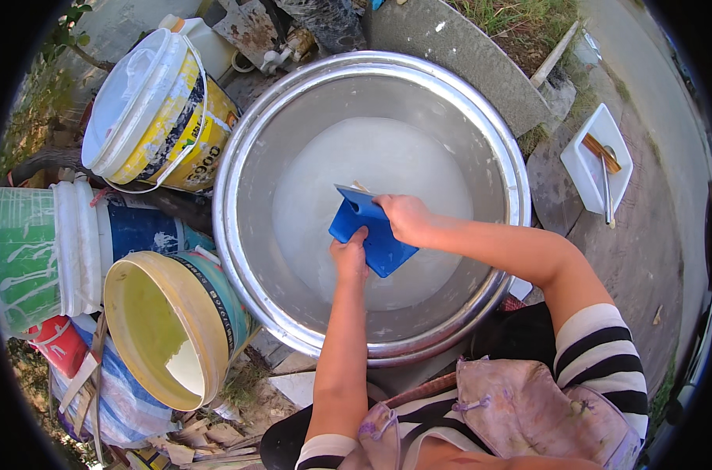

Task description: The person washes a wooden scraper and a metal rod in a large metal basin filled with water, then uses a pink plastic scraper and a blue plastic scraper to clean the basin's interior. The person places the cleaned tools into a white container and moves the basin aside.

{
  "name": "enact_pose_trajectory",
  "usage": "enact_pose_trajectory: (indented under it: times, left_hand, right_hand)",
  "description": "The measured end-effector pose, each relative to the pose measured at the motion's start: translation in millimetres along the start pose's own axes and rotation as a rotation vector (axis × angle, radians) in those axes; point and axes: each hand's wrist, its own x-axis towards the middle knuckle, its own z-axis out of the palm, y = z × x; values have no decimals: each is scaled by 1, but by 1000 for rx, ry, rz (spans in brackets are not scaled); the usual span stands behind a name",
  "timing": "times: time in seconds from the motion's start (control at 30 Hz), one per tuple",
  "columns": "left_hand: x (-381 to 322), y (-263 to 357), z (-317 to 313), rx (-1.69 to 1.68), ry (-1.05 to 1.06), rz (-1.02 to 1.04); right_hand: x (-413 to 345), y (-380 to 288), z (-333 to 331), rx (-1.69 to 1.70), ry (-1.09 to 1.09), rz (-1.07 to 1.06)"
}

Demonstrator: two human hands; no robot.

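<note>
My left hand (350, 257) grips the near-left part of a flat blue plastic plate (379, 244), its thumb lying on the face. My right hand (406, 218) is closed on the upper right of the blue piece, beside a thin grey-edged blade (356, 192) that rises from it. I cannot tell whether plate and blade are one tool or two. Both hands are over a wide, round metal basin (256, 247). Inside it, a pale, cloudy layer (326, 153) covers the bottom; its depth is unclear. A small tan bit shows behind the blade.
Left of the basin are a tilted yellow paint bucket (206, 126), a green bucket (24, 252) and a cream-rimmed open bucket (118, 282). A brass tap (300, 44) is behind the basin. To the right sits a white tray (585, 176) holding a spoon (607, 182) and a brown stick-like item.
</note>
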Motion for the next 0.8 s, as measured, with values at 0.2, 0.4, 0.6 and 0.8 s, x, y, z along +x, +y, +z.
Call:
enact_pose_trajectory:
  times: [0.2, 0.4, 0.6, 0.8]
  left_hand:
    - [-4, -1, 2, -19, -31, 69]
    - [-7, 9, 10, 150, 19, 46]
    - [-3, 19, 1, 972, 22, 754]
    - [0, -3, -10, 1634, -203, 1016]
  right_hand:
    - [2, -1, 1, -27, -155, -41]
    - [17, 40, -11, 35, 130, 174]
    - [30, 82, -43, -49, 92, 517]
    - [23, 84, -35, -184, -69, 394]
